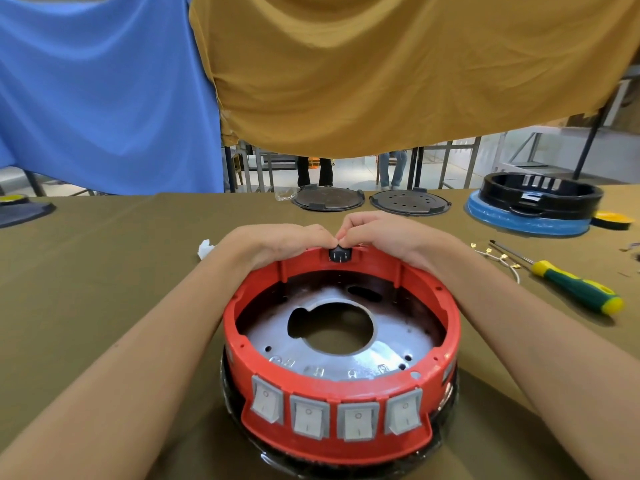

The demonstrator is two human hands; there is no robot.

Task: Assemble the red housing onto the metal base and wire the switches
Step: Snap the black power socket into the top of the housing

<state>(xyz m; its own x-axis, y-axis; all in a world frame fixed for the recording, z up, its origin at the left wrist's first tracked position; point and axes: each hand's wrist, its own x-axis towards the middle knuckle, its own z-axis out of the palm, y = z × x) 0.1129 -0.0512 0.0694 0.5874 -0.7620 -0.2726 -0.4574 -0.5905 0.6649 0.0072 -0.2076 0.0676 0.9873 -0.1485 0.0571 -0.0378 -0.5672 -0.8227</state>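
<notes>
The round red housing sits on the table with the silver metal base inside it. Several grey rocker switches line its near face. A small black socket part sits in the housing's far rim, its prongs pointing inward. My left hand and my right hand curl over that far rim, and the fingertips of both pinch the black part from either side.
A green and yellow screwdriver and white wires with brass terminals lie at the right. Two dark round plates lie at the back, beside a black housing on a blue ring. A white scrap lies at the left.
</notes>
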